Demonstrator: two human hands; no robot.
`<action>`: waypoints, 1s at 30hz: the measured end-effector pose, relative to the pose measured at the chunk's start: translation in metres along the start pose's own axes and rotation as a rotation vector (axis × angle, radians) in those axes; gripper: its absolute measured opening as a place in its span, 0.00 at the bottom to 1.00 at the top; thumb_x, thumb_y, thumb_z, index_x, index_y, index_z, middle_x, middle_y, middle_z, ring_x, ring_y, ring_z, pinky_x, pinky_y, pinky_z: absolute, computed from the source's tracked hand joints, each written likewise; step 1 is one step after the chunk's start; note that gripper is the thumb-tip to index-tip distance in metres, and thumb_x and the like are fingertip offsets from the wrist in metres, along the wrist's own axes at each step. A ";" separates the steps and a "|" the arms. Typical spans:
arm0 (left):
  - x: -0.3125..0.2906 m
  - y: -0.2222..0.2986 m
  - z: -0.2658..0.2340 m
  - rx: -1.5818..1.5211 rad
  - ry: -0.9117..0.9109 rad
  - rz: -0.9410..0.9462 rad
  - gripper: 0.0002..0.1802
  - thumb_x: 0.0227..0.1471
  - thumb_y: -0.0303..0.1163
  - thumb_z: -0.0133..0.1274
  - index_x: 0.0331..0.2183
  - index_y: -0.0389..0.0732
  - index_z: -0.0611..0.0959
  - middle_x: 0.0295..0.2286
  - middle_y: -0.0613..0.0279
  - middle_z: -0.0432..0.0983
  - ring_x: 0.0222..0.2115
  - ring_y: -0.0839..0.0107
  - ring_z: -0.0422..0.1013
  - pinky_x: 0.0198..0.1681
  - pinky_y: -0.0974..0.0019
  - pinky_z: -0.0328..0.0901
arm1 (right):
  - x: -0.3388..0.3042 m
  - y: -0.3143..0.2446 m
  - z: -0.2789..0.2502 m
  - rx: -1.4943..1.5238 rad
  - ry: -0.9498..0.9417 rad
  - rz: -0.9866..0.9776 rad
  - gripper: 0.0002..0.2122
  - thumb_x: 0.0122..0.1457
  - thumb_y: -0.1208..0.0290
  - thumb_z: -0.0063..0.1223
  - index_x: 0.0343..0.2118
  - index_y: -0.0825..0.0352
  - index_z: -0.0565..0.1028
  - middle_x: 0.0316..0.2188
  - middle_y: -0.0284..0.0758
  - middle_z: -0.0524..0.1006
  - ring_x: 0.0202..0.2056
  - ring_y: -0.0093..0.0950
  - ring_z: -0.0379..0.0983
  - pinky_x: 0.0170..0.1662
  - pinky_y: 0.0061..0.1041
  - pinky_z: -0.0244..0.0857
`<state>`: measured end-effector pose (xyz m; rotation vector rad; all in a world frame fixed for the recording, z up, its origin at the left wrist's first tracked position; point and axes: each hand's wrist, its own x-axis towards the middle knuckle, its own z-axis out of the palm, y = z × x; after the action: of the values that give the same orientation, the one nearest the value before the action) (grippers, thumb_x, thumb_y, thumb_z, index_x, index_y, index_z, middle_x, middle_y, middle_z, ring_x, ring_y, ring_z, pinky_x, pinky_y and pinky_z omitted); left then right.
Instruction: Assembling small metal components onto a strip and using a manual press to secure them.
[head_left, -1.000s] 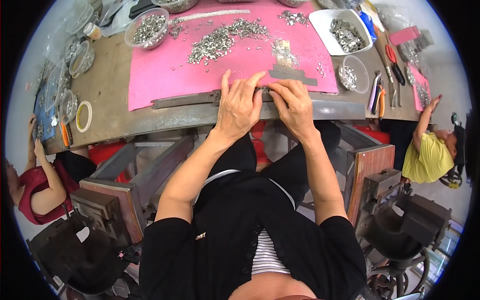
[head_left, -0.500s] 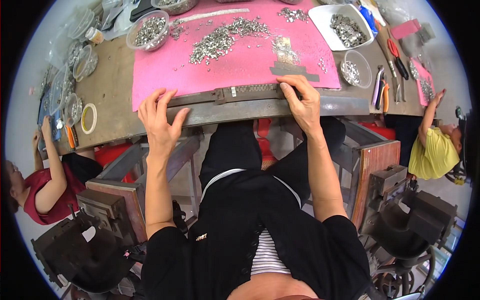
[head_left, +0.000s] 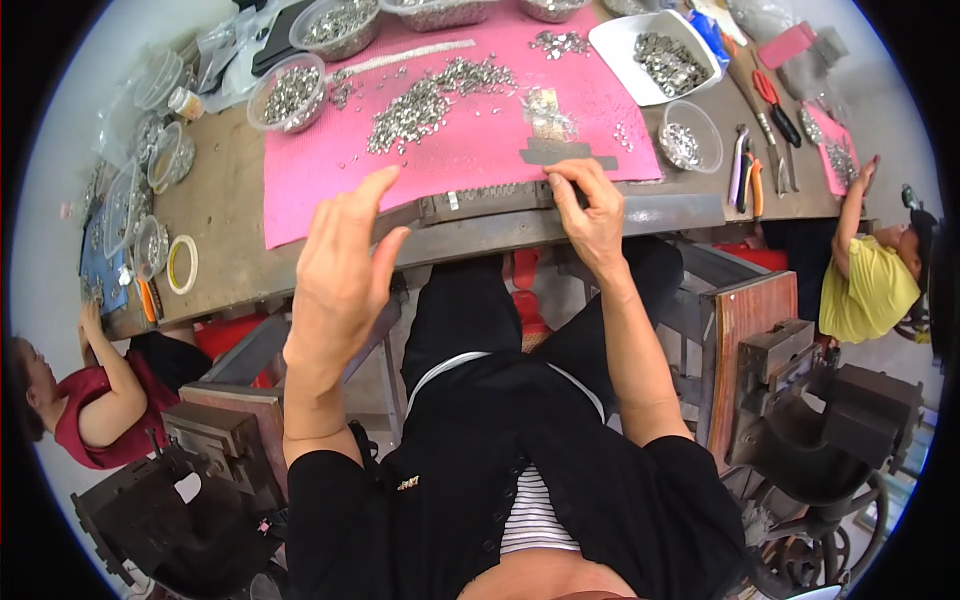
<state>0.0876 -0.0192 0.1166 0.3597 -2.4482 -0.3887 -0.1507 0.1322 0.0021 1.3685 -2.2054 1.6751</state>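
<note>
A dark metal jig bar (head_left: 500,203) with a row of small slots and one pale piece near its left part lies along the bench's front edge. My right hand (head_left: 592,215) grips its right end, thumb in front and fingers curled over the top. My left hand (head_left: 345,265) is lifted in front of the edge, left of the jig, fingers stretched and thumb apart, holding nothing. Beyond the jig, a heap of small shiny metal pieces (head_left: 412,115) is spread on a pink mat (head_left: 310,200). Closer to my right hand lies a dark flat strip (head_left: 570,160) beside a gold-coloured plate (head_left: 547,117).
Metal pieces fill a round tub (head_left: 290,95), a white tray (head_left: 612,42) and a small tub (head_left: 712,135). Pliers (head_left: 740,175) and red-handled cutters (head_left: 770,95) lie right, a tape roll (head_left: 183,264) left. Co-workers sit at both sides, one in maroon (head_left: 110,400), one in yellow (head_left: 870,285).
My left hand has let go of the bar's left part and risen toward me. My right hand stays at the right end. The view has shifted slightly.
</note>
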 end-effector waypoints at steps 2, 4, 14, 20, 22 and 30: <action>0.010 0.012 0.004 -0.093 -0.124 -0.041 0.30 0.48 0.16 0.60 0.54 0.36 0.74 0.41 0.49 0.72 0.37 0.49 0.73 0.41 0.53 0.69 | -0.003 -0.003 0.000 -0.009 -0.002 0.002 0.04 0.58 0.80 0.59 0.36 0.69 0.81 0.34 0.38 0.80 0.37 0.34 0.77 0.40 0.29 0.70; 0.021 0.028 0.014 -0.204 -0.296 -0.081 0.26 0.48 0.19 0.59 0.51 0.37 0.75 0.40 0.50 0.69 0.41 0.47 0.72 0.43 0.51 0.70 | -0.002 -0.002 -0.001 -0.005 0.005 -0.022 0.04 0.58 0.80 0.59 0.36 0.69 0.81 0.34 0.39 0.80 0.37 0.34 0.77 0.40 0.29 0.70; 0.011 -0.009 0.122 0.002 -0.122 0.099 0.28 0.49 0.37 0.65 0.52 0.42 0.82 0.36 0.60 0.68 0.39 0.61 0.66 0.42 0.55 0.58 | -0.018 0.006 -0.013 -0.487 0.087 -0.148 0.11 0.57 0.78 0.59 0.44 0.68 0.79 0.31 0.38 0.72 0.33 0.38 0.70 0.40 0.36 0.62; -0.008 -0.010 0.137 0.058 -0.009 -0.001 0.24 0.51 0.36 0.64 0.52 0.55 0.84 0.46 0.58 0.71 0.48 0.57 0.65 0.54 0.50 0.54 | -0.025 -0.019 -0.006 0.330 0.043 0.273 0.04 0.59 0.81 0.58 0.37 0.72 0.81 0.31 0.34 0.77 0.33 0.23 0.73 0.38 0.21 0.66; -0.013 -0.005 0.136 0.077 0.061 0.019 0.23 0.48 0.35 0.65 0.49 0.52 0.84 0.46 0.58 0.72 0.51 0.57 0.64 0.56 0.45 0.53 | -0.037 -0.013 -0.009 0.271 0.032 0.179 0.05 0.59 0.81 0.58 0.37 0.71 0.81 0.31 0.34 0.76 0.33 0.23 0.73 0.37 0.21 0.66; -0.022 0.002 0.155 -0.004 0.172 -0.097 0.29 0.47 0.30 0.64 0.53 0.48 0.81 0.41 0.64 0.73 0.46 0.64 0.69 0.61 0.45 0.48 | 0.016 0.001 -0.028 0.002 -0.075 -0.046 0.03 0.59 0.80 0.56 0.34 0.70 0.79 0.28 0.38 0.77 0.29 0.30 0.75 0.33 0.27 0.67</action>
<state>0.0083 0.0196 -0.0122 0.4910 -2.2679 -0.3877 -0.1734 0.1448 0.0207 1.4951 -2.1935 1.6370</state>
